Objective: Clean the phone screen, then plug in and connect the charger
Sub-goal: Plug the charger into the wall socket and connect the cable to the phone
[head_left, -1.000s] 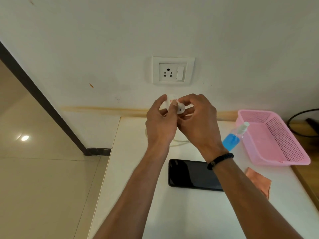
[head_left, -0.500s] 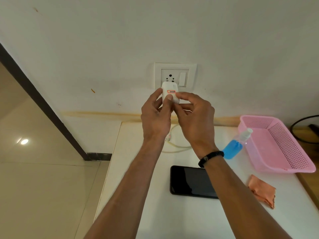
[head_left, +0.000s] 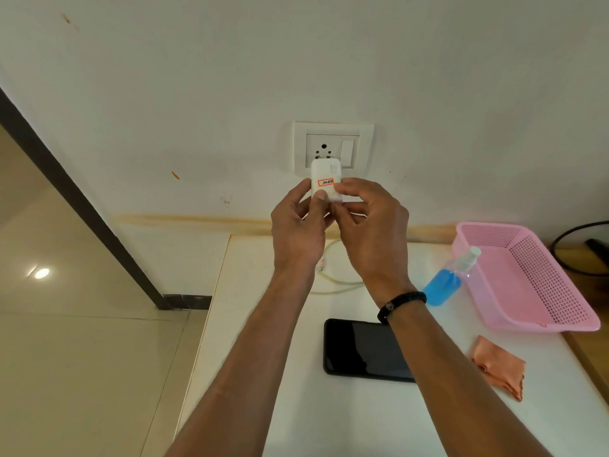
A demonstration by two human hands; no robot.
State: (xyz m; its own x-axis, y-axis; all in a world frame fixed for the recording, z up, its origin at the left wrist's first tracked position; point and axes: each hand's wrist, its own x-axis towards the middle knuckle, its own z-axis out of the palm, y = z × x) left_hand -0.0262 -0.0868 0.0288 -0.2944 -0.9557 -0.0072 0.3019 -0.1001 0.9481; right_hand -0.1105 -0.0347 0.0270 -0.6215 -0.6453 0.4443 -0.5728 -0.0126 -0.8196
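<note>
- The fingers (head_left: 321,195) of both hands pinch the white charger (head_left: 326,181): the left hand (head_left: 298,232) grips its left side, the right hand (head_left: 370,230) its right.
- A second ago the charger was held low above the desk (head_left: 257,324); now it has risen to the wall socket (head_left: 333,148), its top just under the pin holes and seemingly touching the plate.
- Judging by this, plugging in is under way but the charger is not yet seated.
- Its cable (head_left: 333,282) trails onto the desk, unconnected.
- The phone (head_left: 359,349) lies screen up below the wrists, with the spray bottle (head_left: 449,280) and orange cloth (head_left: 499,366) beside it.
</note>
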